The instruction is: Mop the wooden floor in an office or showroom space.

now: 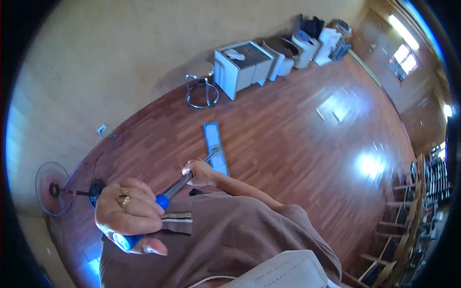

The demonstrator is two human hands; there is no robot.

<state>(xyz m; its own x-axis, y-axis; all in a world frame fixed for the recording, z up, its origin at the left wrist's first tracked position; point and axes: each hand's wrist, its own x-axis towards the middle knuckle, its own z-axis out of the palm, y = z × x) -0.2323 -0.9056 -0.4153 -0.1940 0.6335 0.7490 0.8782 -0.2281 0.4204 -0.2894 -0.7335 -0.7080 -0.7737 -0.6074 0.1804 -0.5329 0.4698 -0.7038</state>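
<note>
Near the fan (pixel 54 189) at far left, the left hand (pixel 128 207) curls its fingers around the blue grip (pixel 163 201) at the top of a mop (pixel 179 186), whose pole slants on to the right hand (pixel 200 173), its fingers wrapped about the shaft. Beyond those fingers, the flat blue-edged mop head (pixel 212 137) lies on the wooden floor (pixel 273 129). Farther right along the wall (pixel 144 38), a white cabinet (pixel 252 74) bears a pale cloth (pixel 234 54) on its dark top, then come rounded pale pieces (pixel 306 54), perhaps bins or seats, their contents too small to tell.
</note>
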